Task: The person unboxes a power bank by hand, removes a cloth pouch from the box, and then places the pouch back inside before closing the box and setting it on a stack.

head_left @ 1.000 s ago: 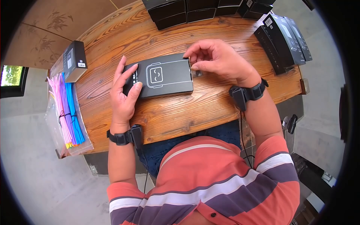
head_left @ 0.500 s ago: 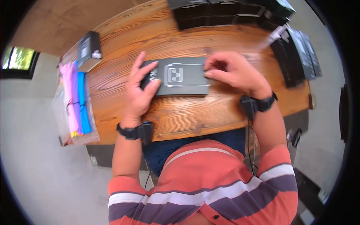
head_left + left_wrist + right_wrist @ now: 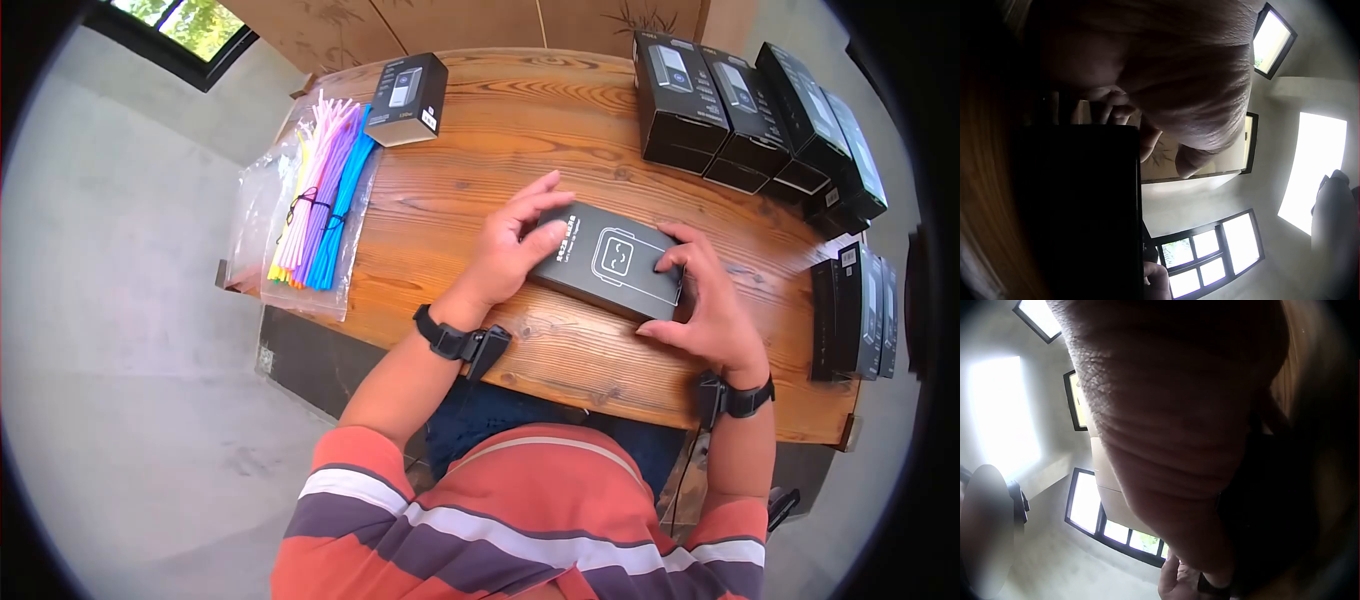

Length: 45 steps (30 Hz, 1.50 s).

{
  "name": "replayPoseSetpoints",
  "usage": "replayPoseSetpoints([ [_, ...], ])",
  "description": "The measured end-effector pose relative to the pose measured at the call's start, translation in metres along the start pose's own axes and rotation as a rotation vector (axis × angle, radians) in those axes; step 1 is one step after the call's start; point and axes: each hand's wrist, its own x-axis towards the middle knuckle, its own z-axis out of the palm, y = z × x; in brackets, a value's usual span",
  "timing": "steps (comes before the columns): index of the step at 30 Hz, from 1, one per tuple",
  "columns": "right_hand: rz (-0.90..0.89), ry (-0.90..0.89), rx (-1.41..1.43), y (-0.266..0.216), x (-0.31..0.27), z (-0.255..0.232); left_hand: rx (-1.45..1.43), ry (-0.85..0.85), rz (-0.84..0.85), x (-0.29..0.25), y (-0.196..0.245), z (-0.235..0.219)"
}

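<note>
A flat black box (image 3: 612,262) with a white line drawing of a smiling square face lies on the wooden table, set at a slant. My left hand (image 3: 508,252) holds its left end, thumb on the lid and fingers along the far side. Around the right end, my right hand (image 3: 715,308) grips with the thumb at the near edge and fingers bent over the far part of the lid. The left wrist view shows the box's dark side (image 3: 1079,206) below the palm. In the right wrist view the palm hides most of it.
Pink, purple and blue fuzzy sticks (image 3: 318,205), tied in bundles, lie on a clear plastic bag (image 3: 258,225) at the left. Behind them stands another black box (image 3: 408,95). Several black boxes (image 3: 690,100) line the back right, with more (image 3: 855,310) at the right edge.
The head view has swung, so the table appears shifted. The right hand went from pinching at the box's right end to spanning it. The box now slants, right end nearer the body.
</note>
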Motion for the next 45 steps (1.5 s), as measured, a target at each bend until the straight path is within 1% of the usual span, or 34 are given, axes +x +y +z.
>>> replayPoseSetpoints([
  [1, -0.006, 0.004, -0.007, 0.002, 0.001, -0.001, -0.163, 0.074, -0.041, 0.002, -0.002, 0.001],
  [2, -0.005, 0.011, 0.021, 0.005, 0.000, 0.000, -0.166, 0.070, -0.032, 0.006, 0.000, -0.002],
  [4, 0.000, 0.026, 0.038, 0.006, 0.000, -0.004, -0.139, 0.467, -0.090, 0.016, 0.008, -0.017],
  [6, 0.019, 0.019, 0.068, 0.001, 0.001, -0.006, -0.230, 0.648, -0.115, 0.032, 0.018, -0.048],
  [7, 0.018, 0.028, 0.062, 0.002, 0.000, -0.006, -0.233, 0.639, -0.108, 0.040, 0.021, -0.068],
  [9, 0.006, 0.037, 0.077, 0.004, -0.001, -0.005, -0.259, 0.795, -0.163, 0.058, 0.023, -0.110],
  [10, 0.000, 0.049, 0.072, 0.004, -0.001, -0.005, -0.222, 0.788, -0.208, 0.066, 0.024, -0.128],
  [12, 0.014, 0.035, 0.072, 0.003, -0.002, -0.007, -0.281, 0.857, -0.368, 0.085, 0.013, -0.160],
  [13, 0.010, 0.040, 0.058, 0.002, -0.003, -0.007, -0.283, 0.836, -0.352, 0.087, 0.006, -0.177],
  [14, 0.008, 0.070, 0.042, 0.002, -0.003, -0.008, -0.393, 0.765, -0.406, 0.090, -0.002, -0.192],
  [15, -0.002, 0.050, 0.066, 0.003, -0.003, -0.009, -0.501, 0.685, -0.463, 0.095, -0.005, -0.199],
  [16, -0.009, 0.030, 0.089, 0.003, -0.004, -0.011, -0.468, 0.649, -0.432, 0.097, -0.004, -0.198],
  [18, 0.006, 0.045, 0.066, 0.000, -0.004, -0.015, -0.512, 0.667, -0.401, 0.101, -0.016, -0.207],
  [19, -0.004, 0.030, 0.076, 0.000, -0.004, -0.016, -0.513, 0.645, -0.398, 0.101, -0.015, -0.199],
  [20, -0.015, 0.012, 0.089, 0.000, -0.005, -0.016, -0.494, 0.677, -0.389, 0.099, -0.012, -0.191],
  [21, -0.028, 0.019, 0.081, -0.001, -0.005, -0.016, -0.474, 0.713, -0.382, 0.093, -0.007, -0.181],
  [22, -0.022, 0.031, 0.079, -0.001, -0.005, -0.016, -0.473, 0.698, -0.385, 0.085, -0.005, -0.170],
  [24, -0.033, 0.032, 0.056, 0.000, -0.006, -0.018, -0.445, 0.683, -0.352, 0.066, 0.004, -0.127],
  [26, -0.018, 0.040, 0.041, 0.001, -0.006, -0.019, -0.471, 0.536, -0.397, 0.037, 0.014, -0.078],
  [27, -0.026, 0.024, 0.034, 0.002, -0.007, -0.020, -0.522, 0.432, -0.428, 0.021, 0.031, -0.047],
  [28, -0.003, 0.017, 0.040, 0.006, -0.009, -0.021, -0.527, 0.432, -0.453, 0.014, 0.049, -0.021],
  [29, -0.024, 0.051, 0.023, 0.009, -0.010, -0.020, -0.397, 0.263, -0.449, 0.003, 0.066, 0.000],
  [30, -0.048, 0.076, 0.016, 0.011, -0.009, -0.015, -0.267, 0.104, -0.447, -0.011, 0.074, 0.008],
  [31, -0.029, 0.078, 0.029, 0.011, -0.009, -0.015, -0.117, 0.060, -0.338, -0.015, 0.073, 0.006],
  [32, -0.028, 0.087, 0.005, 0.011, -0.009, -0.015, -0.114, 0.089, -0.364, -0.013, 0.076, -0.002],
  [34, 0.003, 0.068, 0.035, 0.007, -0.007, -0.017, 0.029, 0.114, -0.151, -0.001, 0.087, -0.028],
  [36, -0.009, 0.057, 0.052, 0.010, -0.005, -0.015, 0.182, 0.274, -0.032, 0.021, 0.090, -0.054],
  [37, -0.007, 0.066, 0.052, 0.010, -0.006, -0.014, 0.304, 0.330, 0.003, 0.033, 0.087, -0.069],
  [38, -0.002, 0.079, 0.049, 0.010, -0.006, -0.014, 0.424, 0.382, 0.040, 0.044, 0.080, -0.087],
  [39, -0.004, 0.080, 0.047, 0.010, -0.006, -0.015, 0.425, 0.381, 0.040, 0.057, 0.066, -0.106],
  [41, -0.010, 0.082, 0.050, 0.011, -0.006, -0.015, 0.823, 0.568, 0.116, 0.076, 0.031, -0.138],
  [42, -0.016, 0.084, 0.054, 0.011, -0.006, -0.015, 0.822, 0.568, 0.116, 0.079, 0.024, -0.143],
  [44, -0.015, 0.084, 0.061, 0.013, -0.005, -0.015, 0.625, 0.563, -0.245, 0.081, 0.014, -0.147],
  [45, -0.012, 0.086, 0.071, 0.014, -0.006, -0.015, 0.625, 0.558, -0.248, 0.078, 0.013, -0.146],
])
